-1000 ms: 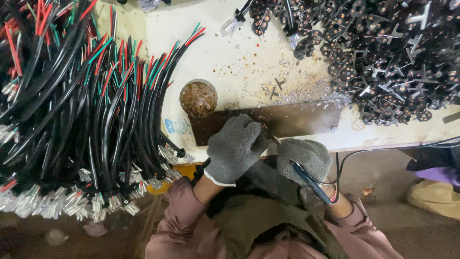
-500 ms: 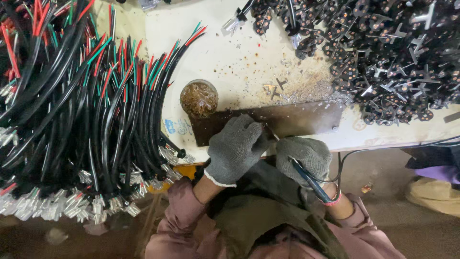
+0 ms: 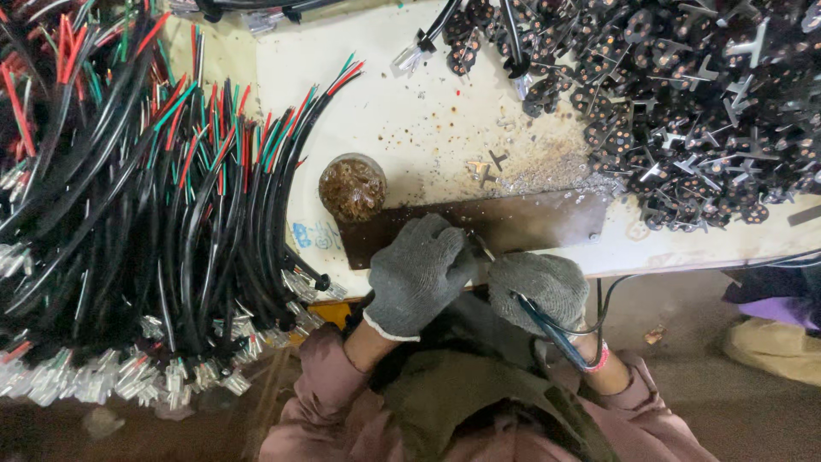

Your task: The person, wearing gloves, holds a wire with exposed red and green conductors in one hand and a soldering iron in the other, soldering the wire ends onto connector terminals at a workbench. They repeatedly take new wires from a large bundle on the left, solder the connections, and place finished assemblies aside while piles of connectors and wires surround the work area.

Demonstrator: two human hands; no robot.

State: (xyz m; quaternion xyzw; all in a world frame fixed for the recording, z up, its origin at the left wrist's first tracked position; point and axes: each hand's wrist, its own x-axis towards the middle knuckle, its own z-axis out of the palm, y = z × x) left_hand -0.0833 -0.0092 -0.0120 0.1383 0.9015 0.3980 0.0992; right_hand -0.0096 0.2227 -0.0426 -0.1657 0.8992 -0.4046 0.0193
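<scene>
Cream-white worktop [image 3: 410, 111], stained and dusted with brown specks and metal filings. On far left, covering much of that side: large heap of black cables [image 3: 128, 214] with red, green and white inner wires fanned at the upper ends and white connectors [image 3: 162, 376] at the lower ends, hanging over the table edge. Just right of the heap, near table front: small round tin [image 3: 352, 188] full of brownish bits. Touching the tin's lower right side: dark brown metal plate [image 3: 530, 221], flat along the front edge.

At the plate's lower left part: left hand [image 3: 417, 272] in grey knit glove, fingers curled down tightly over something small on the plate; held piece hidden under the glove, cannot tell what. Just beside it, touching at the fingertips: right hand [image 3: 540, 284], also grey-gloved, closed around blue-handled soldering iron [image 3: 547, 329], pen-like, thin metal tip pointing up-left into the spot under the left fingers, handle and cord running down-right past the wrist.

On far right, upper part: big pile of small black parts [image 3: 684, 94] with copper-coloured spots, well apart from both hands.
</scene>
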